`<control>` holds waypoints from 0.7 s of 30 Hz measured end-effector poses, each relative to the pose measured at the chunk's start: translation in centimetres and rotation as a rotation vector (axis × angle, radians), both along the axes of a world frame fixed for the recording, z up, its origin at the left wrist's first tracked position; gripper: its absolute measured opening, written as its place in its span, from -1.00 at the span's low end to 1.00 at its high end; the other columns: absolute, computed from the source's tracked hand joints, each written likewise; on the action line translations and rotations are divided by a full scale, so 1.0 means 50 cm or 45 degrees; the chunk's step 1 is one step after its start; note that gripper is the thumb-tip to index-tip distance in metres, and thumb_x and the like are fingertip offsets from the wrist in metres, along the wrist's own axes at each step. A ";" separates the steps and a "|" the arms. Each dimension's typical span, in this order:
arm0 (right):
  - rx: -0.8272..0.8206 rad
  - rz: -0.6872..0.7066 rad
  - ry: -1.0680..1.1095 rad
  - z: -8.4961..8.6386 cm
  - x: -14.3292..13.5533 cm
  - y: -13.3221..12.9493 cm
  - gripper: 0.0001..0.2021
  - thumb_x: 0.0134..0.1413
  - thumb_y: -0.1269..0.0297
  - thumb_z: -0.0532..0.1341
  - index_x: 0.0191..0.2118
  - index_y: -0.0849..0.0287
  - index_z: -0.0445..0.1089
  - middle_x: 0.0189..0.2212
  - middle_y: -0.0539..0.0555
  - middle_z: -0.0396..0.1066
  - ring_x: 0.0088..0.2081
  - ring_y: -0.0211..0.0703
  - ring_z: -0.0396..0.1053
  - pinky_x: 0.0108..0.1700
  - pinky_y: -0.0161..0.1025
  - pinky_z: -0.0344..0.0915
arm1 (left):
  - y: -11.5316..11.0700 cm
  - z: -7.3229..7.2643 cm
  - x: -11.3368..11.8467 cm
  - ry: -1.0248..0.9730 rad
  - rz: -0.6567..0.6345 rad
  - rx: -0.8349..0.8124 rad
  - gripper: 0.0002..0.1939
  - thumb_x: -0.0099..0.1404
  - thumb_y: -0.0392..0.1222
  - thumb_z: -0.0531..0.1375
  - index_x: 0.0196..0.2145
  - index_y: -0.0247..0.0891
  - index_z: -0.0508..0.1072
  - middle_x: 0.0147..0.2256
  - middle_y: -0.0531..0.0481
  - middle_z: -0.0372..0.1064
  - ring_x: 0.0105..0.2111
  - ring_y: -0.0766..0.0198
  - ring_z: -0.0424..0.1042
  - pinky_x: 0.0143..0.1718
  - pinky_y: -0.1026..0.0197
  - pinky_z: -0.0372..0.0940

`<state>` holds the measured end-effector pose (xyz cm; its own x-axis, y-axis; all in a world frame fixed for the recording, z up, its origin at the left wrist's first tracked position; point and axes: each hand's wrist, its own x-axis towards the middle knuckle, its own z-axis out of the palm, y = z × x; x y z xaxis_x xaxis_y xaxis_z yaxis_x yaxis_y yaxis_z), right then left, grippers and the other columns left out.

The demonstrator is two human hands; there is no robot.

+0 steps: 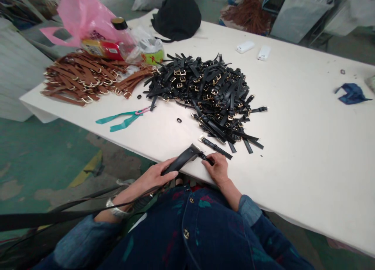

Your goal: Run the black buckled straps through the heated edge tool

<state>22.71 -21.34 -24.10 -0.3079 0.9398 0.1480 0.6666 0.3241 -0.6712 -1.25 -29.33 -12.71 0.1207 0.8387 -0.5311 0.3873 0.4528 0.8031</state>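
Your left hand (159, 176) is closed about a wide black strap (183, 158), thumb along the near side and fingers behind; the strap slants up from your palm, over the near edge of the white table (304, 152), to its far end just left of your right hand (217, 168); your right thumb and fingers are pinched together on a narrow black piece (202, 156), which meets the wide strap's far end; whether the two are joined you cannot be told from this view.

Just beyond your right hand, a single buckled strap (216, 148) lies flat and slanted on the table; behind it stands a heap of black straps (205, 90) with gold-coloured buckles, loosely crossed; to its left lie brown straps (84, 76) with metal rings; nearer you on that side, scissors (124, 119) with teal-wrapped handles lie with their tips close to the black heap; a small black loop (179, 120) lies between the scissors and the heap; a blue cloth (351, 94) lies well apart, far right.
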 end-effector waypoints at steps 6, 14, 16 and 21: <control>0.004 0.007 -0.010 0.007 -0.001 -0.002 -0.88 0.00 0.20 0.31 -0.43 0.10 0.41 -0.41 0.00 0.47 -0.30 -0.13 0.36 -0.17 -0.17 0.14 | 0.042 -0.015 0.027 -0.069 0.043 -0.033 -0.33 0.28 0.13 0.10 0.26 -0.19 0.12 -0.54 0.11 0.29 -0.61 0.30 0.30 -0.62 0.30 0.26; -0.026 0.041 -0.028 0.013 -0.002 0.000 -0.91 -0.01 0.24 0.31 -0.39 0.09 0.42 -0.38 -0.01 0.46 -0.27 -0.11 0.35 -0.16 -0.17 0.12 | 0.005 0.007 -0.010 -0.066 -0.022 -0.075 -0.34 0.27 0.14 0.13 0.24 -0.16 0.16 -0.45 0.07 0.33 -0.61 0.33 0.30 -0.64 0.31 0.29; -0.051 0.032 -0.048 0.014 -0.004 0.001 -0.93 -0.01 0.25 0.30 -0.39 0.09 0.42 -0.38 -0.01 0.45 -0.26 -0.10 0.36 -0.16 -0.17 0.12 | 0.003 0.006 -0.008 -0.031 -0.017 -0.079 -0.34 0.28 0.15 0.11 0.25 -0.17 0.14 -0.48 0.09 0.31 -0.62 0.33 0.30 -0.64 0.31 0.29; -0.096 -0.027 -0.106 0.019 -0.015 0.007 -0.79 -0.06 0.28 0.28 -0.22 0.12 0.41 -0.37 0.03 0.45 -0.30 -0.09 0.35 -0.18 -0.16 0.16 | 0.033 -0.004 0.012 0.011 -0.013 -0.005 -0.34 0.26 0.15 0.12 0.23 -0.19 0.18 -0.43 0.04 0.38 -0.59 0.31 0.32 -0.62 0.32 0.28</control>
